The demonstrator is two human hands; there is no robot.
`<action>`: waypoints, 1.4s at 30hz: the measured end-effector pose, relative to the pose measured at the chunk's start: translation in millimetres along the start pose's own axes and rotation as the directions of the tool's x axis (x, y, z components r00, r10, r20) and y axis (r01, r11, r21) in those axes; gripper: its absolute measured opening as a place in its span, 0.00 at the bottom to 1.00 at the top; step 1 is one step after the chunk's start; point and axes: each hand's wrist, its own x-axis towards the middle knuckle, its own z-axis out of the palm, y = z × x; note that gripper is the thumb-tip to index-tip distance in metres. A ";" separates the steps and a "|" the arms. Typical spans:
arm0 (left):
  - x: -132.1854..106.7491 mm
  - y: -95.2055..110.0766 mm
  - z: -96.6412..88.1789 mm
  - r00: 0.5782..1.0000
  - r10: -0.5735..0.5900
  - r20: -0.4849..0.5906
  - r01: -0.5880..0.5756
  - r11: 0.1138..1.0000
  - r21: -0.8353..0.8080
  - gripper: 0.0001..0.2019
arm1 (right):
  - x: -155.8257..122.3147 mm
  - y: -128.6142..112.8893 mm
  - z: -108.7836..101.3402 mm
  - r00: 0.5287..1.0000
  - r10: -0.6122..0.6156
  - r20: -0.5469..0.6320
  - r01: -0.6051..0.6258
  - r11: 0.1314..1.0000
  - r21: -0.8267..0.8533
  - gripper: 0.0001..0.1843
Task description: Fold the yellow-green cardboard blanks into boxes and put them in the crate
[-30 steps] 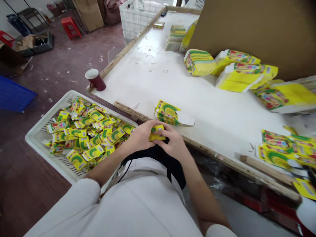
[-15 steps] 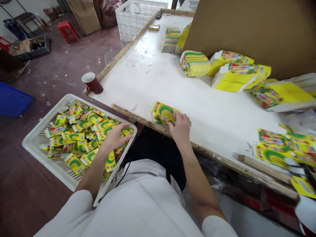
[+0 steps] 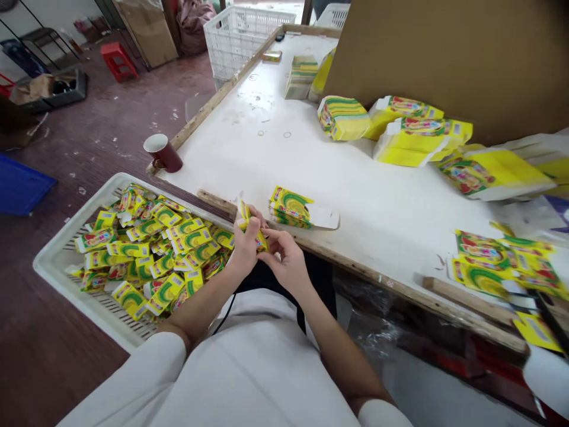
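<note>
Over the table's front edge, my left hand [image 3: 245, 242] is closed around a small yellow-and-green carton [image 3: 244, 220], partly hidden by the fingers. My right hand [image 3: 284, 258] pinches the near end of the same carton. Just beyond the hands, a small stack of flat yellow cartons [image 3: 291, 207] lies on the white table [image 3: 231, 142], with a white flap sticking out to the right. To the left, below table height, a white plastic basket [image 3: 57, 246] holds many small yellow cartons [image 3: 164, 255].
A maroon mug [image 3: 165, 155] stands at the table's left corner. Bundles of yellow cartons [image 3: 422, 139] line a brown cardboard panel [image 3: 444, 65]. More flat cartons [image 3: 493, 261] lie at the right beside a wooden strip [image 3: 466, 301]. White crates [image 3: 244, 41] stand behind.
My right hand has left the stack with a carton and come toward my body. My left hand has moved from above the basket to meet it, and both now hold the carton.
</note>
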 end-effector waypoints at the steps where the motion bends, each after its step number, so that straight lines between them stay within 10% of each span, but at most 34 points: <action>1: -0.2 -1.1 -5.4 0.999 -0.005 0.035 0.003 0.998 0.055 0.28 | 2.2 2.3 -3.1 1.000 0.000 -0.012 0.000 1.000 -0.016 0.21; 9: -0.8 2.1 -41.1 0.996 -0.040 0.073 0.011 0.935 0.356 0.15 | 8.7 1.6 -37.1 0.986 -0.126 -0.105 0.103 0.973 -0.205 0.06; 12: 9.6 30.3 -49.3 0.961 -0.046 0.271 -0.086 0.887 0.454 0.27 | 8.2 -1.9 -45.9 0.954 -0.275 -0.123 0.200 0.883 -0.424 0.10; 16: 12.9 59.0 -49.3 0.854 -0.149 0.499 -0.302 0.639 0.707 0.55 | 3.4 -8.3 -47.7 0.888 -0.459 0.015 0.345 0.645 -0.681 0.15; 19: 3.1 54.1 -38.5 0.820 -0.325 0.471 -0.307 0.446 0.841 0.44 | -1.3 -10.5 -39.2 0.882 -0.471 0.013 0.367 0.671 -0.645 0.15; 24: -13.5 34.3 -25.2 0.802 -0.268 0.533 -0.390 0.441 0.809 0.38 | -0.6 3.9 -27.7 0.920 -0.097 -0.379 0.041 0.987 -0.153 0.45; 28: -17.9 29.0 -25.4 0.723 -0.251 0.643 -0.487 0.476 0.733 0.45 | 2.1 9.6 -24.1 0.959 0.246 0.145 -0.283 0.886 0.367 0.44; 31: -18.1 24.1 -29.3 0.711 -0.200 0.674 -0.540 0.459 0.705 0.44 | 3.9 7.2 -22.3 0.899 0.276 0.341 -0.412 0.797 0.442 0.41; 36: -16.1 15.3 -34.7 0.740 -0.093 0.666 -0.569 0.441 0.694 0.38 | 7.8 10.0 -19.6 0.934 0.341 0.105 -0.347 0.802 0.486 0.41; 42: -14.1 12.2 -32.9 0.738 -0.177 0.651 -0.521 0.464 0.717 0.35 | 4.6 5.6 -15.9 0.946 0.308 0.099 -0.322 0.867 0.381 0.40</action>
